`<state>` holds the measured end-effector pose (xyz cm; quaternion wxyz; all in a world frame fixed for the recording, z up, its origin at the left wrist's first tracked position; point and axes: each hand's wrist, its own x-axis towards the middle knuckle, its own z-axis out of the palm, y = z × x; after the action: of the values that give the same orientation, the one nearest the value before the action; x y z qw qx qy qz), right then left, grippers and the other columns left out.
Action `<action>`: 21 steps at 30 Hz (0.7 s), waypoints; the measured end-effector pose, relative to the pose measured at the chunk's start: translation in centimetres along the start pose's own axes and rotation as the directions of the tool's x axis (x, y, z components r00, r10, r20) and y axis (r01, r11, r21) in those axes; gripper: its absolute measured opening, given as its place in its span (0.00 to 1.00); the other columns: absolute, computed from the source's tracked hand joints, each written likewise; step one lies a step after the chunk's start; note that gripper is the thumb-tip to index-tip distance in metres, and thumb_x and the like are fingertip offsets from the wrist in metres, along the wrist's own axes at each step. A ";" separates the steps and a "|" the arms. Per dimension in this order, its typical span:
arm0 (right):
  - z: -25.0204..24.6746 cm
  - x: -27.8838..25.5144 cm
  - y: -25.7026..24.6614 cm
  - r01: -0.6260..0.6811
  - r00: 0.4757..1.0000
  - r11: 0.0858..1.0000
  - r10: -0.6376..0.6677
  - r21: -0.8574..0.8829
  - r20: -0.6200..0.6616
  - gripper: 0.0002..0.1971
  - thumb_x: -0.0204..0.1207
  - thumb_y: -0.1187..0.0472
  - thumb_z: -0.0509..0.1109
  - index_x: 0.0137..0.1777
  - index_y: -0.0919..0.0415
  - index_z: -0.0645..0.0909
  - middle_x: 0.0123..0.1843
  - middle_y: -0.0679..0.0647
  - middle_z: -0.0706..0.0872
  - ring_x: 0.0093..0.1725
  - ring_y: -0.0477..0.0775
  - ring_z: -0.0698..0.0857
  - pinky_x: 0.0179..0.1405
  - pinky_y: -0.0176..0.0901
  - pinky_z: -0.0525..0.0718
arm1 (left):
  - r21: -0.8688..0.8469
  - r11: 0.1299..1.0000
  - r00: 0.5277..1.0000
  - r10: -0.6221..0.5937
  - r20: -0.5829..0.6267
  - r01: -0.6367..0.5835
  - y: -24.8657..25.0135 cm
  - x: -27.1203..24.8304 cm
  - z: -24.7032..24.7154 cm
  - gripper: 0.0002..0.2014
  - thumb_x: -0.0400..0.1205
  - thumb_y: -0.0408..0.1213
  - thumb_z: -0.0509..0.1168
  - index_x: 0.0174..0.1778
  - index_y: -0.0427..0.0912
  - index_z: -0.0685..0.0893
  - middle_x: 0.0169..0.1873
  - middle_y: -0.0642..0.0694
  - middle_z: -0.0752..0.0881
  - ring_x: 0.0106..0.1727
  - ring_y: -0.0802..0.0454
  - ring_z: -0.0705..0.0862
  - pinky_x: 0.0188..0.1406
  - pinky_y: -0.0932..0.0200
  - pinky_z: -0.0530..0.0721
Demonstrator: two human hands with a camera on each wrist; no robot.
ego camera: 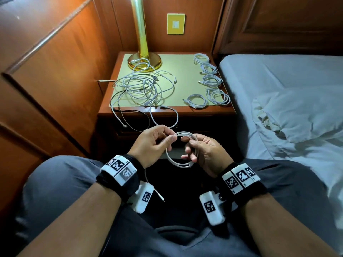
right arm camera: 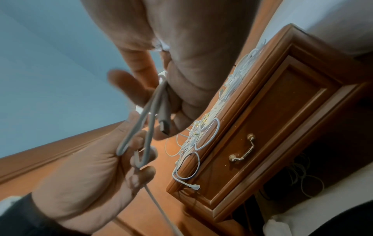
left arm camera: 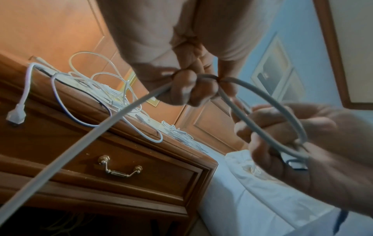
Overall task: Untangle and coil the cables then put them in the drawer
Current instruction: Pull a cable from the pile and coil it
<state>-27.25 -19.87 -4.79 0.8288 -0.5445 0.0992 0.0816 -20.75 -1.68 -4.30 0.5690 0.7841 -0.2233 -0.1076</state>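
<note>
Over my lap I hold a white cable (ego camera: 182, 151) wound into a few loops. My right hand (ego camera: 202, 151) grips the coil, its plug end lying against the fingers (right arm camera: 164, 126). My left hand (ego camera: 154, 143) pinches the strand (left arm camera: 203, 78) at the coil's top, and the loose tail (ego camera: 157, 194) hangs past my left wrist. A tangled heap of white cables (ego camera: 141, 88) lies on the nightstand's left half, some loops drooping over its front edge. Several coiled cables (ego camera: 211, 82) sit along its right side. The drawer (left arm camera: 121, 169) below, with a brass handle (right arm camera: 242, 153), is closed.
A brass lamp base (ego camera: 144, 60) stands at the back left of the nightstand top (ego camera: 178, 78). A bed with a rumpled white sheet (ego camera: 289, 112) lies close on the right. Wooden wall panels (ego camera: 55, 80) close in the left. Loose cables show in the open space under the drawer (right arm camera: 302, 177).
</note>
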 end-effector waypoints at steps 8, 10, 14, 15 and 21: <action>1.0 -0.6 -0.4 -0.092 0.996 0.991 0.090 0.095 0.028 0.19 0.89 0.56 0.55 0.42 0.67 0.78 0.25 0.53 0.70 0.22 0.50 0.72 0.33 0.48 0.82 | 0.047 0.997 0.995 0.061 -0.074 -0.057 -0.4 0.2 0.4 0.10 0.81 0.52 0.71 0.41 0.49 0.86 0.29 0.41 0.84 0.30 0.45 0.80 0.35 0.46 0.81; 1.0 -0.7 -0.4 -0.109 0.993 0.983 0.100 0.148 0.069 0.17 0.87 0.59 0.56 0.44 0.70 0.79 0.29 0.57 0.75 0.25 0.52 0.77 0.33 0.49 0.84 | 0.059 0.996 0.992 0.078 -0.096 -0.073 -0.6 0.3 0.4 0.13 0.79 0.56 0.69 0.41 0.50 0.85 0.33 0.38 0.85 0.35 0.39 0.82 0.39 0.43 0.82; 0.9 -0.7 -0.6 -0.145 0.986 0.980 0.132 0.138 0.101 0.16 0.88 0.57 0.55 0.47 0.67 0.79 0.30 0.51 0.68 0.20 0.44 0.64 0.31 0.45 0.79 | 0.086 0.992 0.992 0.095 -0.084 -0.088 -0.7 0.2 0.8 0.11 0.82 0.50 0.70 0.40 0.47 0.84 0.33 0.36 0.84 0.35 0.37 0.81 0.37 0.43 0.81; 0.9 -0.7 -0.6 -0.144 0.987 0.980 0.132 0.135 0.093 0.16 0.88 0.55 0.56 0.46 0.65 0.79 0.28 0.50 0.65 0.19 0.43 0.61 0.29 0.43 0.77 | 0.090 0.992 0.992 0.097 -0.084 -0.090 -0.6 0.1 0.9 0.10 0.83 0.48 0.71 0.40 0.47 0.84 0.32 0.36 0.84 0.33 0.39 0.80 0.36 0.46 0.81; 0.2 -0.3 -1.2 -0.058 0.998 0.969 0.060 0.240 0.001 0.17 0.89 0.52 0.54 0.40 0.59 0.73 0.25 0.47 0.58 0.17 0.43 0.58 0.21 0.39 0.72 | 0.091 0.995 0.998 0.043 -0.046 -0.039 -1.0 0.3 0.4 0.03 0.84 0.43 0.71 0.50 0.50 0.85 0.38 0.45 0.85 0.34 0.51 0.80 0.41 0.53 0.82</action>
<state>-27.23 -20.13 -3.56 0.8853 -0.4377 0.1272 0.0919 -20.42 -1.92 -5.35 0.5404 0.8065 -0.2302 -0.0669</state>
